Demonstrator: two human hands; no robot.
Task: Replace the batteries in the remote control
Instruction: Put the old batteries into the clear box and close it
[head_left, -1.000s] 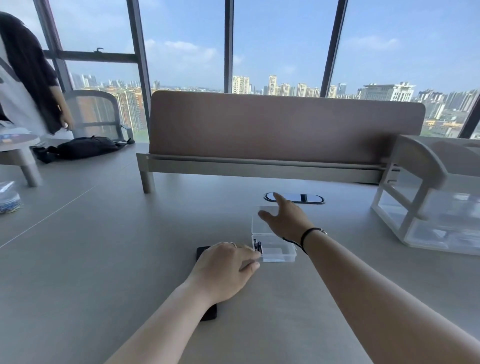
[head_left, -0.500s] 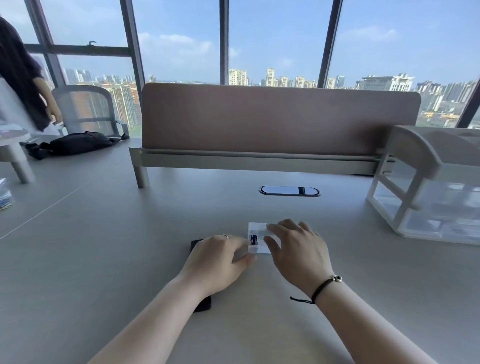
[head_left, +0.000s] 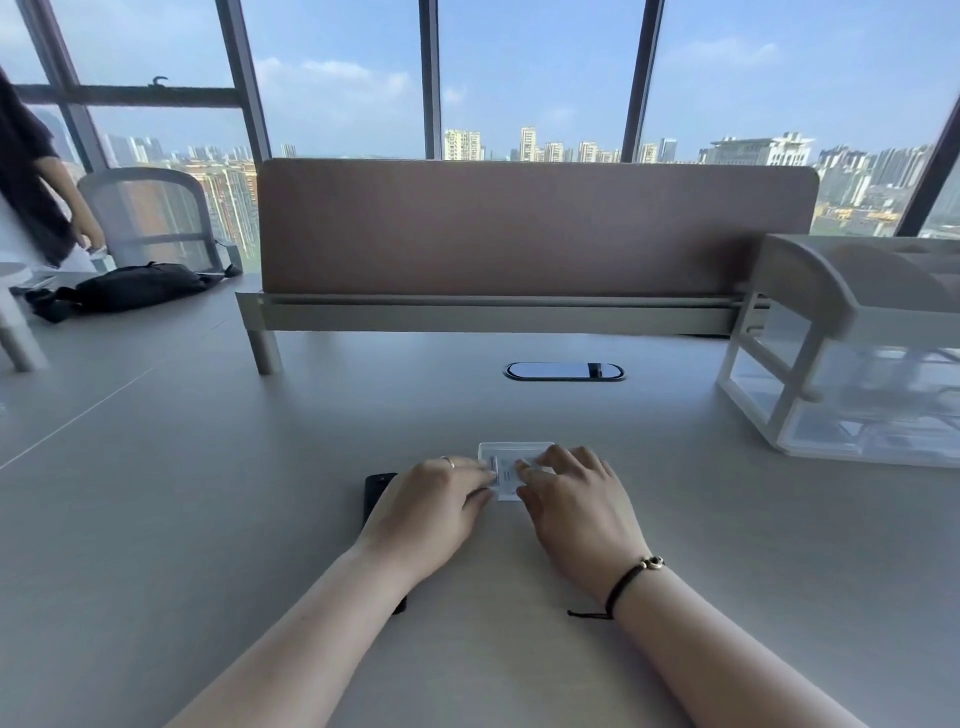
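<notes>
Head view: both hands, left hand (head_left: 434, 512) and right hand (head_left: 576, 501), pinch the little clear box (head_left: 511, 467) at frame centre with fingers; it may pop open and spill batteries across the tabletop (head_left: 208, 519).

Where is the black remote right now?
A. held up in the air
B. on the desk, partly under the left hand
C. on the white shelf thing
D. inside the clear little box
B: the black remote lies flat on the desk, sticking out from under the left hand.
</notes>
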